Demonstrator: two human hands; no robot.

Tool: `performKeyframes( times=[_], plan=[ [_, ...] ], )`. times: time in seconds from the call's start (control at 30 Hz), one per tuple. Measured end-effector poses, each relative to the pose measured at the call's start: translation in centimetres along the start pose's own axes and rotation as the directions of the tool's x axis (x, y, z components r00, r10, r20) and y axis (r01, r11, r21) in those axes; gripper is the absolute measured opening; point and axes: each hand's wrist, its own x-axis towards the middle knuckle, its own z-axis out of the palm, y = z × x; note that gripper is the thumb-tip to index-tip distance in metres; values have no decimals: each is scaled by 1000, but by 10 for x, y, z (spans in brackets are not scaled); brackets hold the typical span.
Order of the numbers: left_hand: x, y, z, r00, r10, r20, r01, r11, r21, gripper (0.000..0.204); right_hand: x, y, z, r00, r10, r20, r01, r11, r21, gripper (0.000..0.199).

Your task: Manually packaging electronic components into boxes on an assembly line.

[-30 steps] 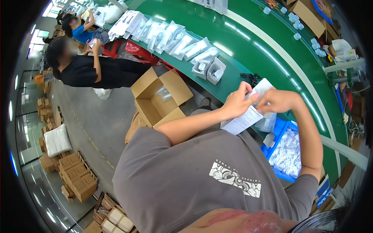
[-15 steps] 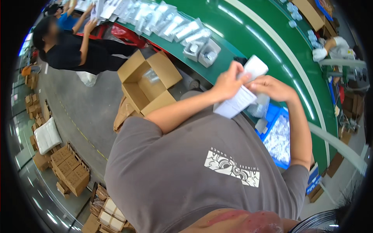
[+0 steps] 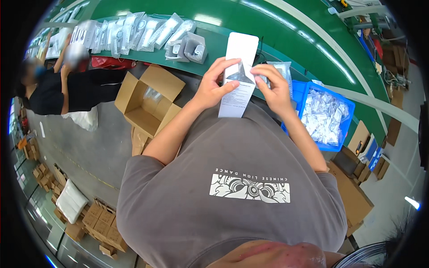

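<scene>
A slim white carton [image 3: 233, 100] stands nearly upright against the front of my shirt, its long top flap [image 3: 242, 46] raised. My left hand [image 3: 217, 84] is wrapped round the carton's left side, thumb across the printed front. At the right edge of the opening, my right hand [image 3: 273, 85] pinches the carton's side flap between thumb and forefinger. Something clear or greyish shows in the carton's mouth; what it is cannot be made out. Behind my right hand lies a clear bubble-wrap pouch [image 3: 284, 71], partly covered by the fingers.
A blue bin [image 3: 348, 127] of small clear packets stands at the right. Wrapped items [image 3: 167, 31] line the green bench, with two open cartons [image 3: 195, 51] at their right end. An open cardboard box [image 3: 134, 105] is on the left; a person in black [image 3: 49, 91] works beyond it.
The view has swung round, bringing the blue bin more fully into sight. The white carton has gone from tilted to nearly upright, its flap standing up, with both hands still on it.
</scene>
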Motion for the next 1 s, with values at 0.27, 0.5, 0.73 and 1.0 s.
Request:
performKeyframes(
  times=[0.27, 0.5, 0.73, 1.0],
  plan=[
    [6, 6, 8, 990, -17, 137, -17, 970, 241, 33, -5, 3, -17, 933, -271, 238, 333, 901, -278, 14],
    [14, 18, 24, 959, -49, 278, -76, 903, 423, 35, 16, -10, -18, 910, 73, -407, 13, 979, 204, 10],
    [19, 11, 27, 966, -99, 240, 13, 941, 337, 39, 27, 9, -17, 845, -528, -84, 476, 816, -328, 19],
    [18, -3, 20, 990, -84, 113, 43, 944, 327, 41, 14, -2, -8, 992, 38, 120, -54, 989, 135, 25]
  ],
)
